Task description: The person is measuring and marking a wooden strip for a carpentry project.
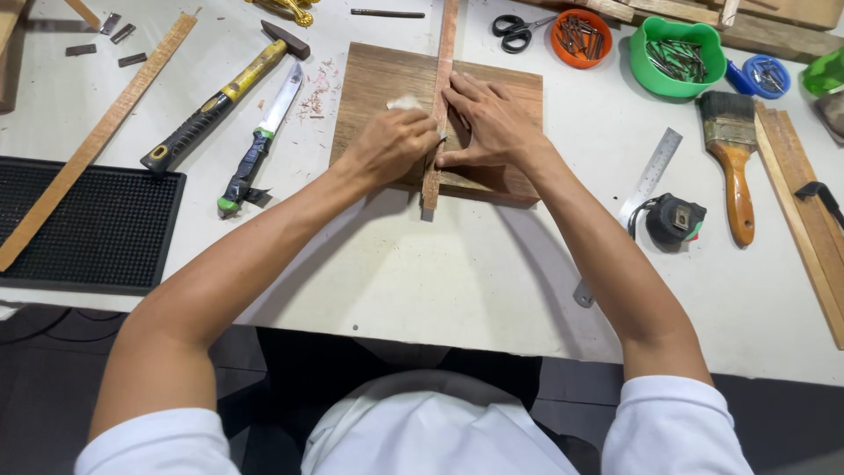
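While the right hand presses flat on a wood strip, the left hand pinches a white scrap.

Strip on board, hammer and knife left, brush right

On the desk lie a hammer, a knife, scissors, a paintbrush, a steel ruler, a tape measure, a black mat and bowls of nails.
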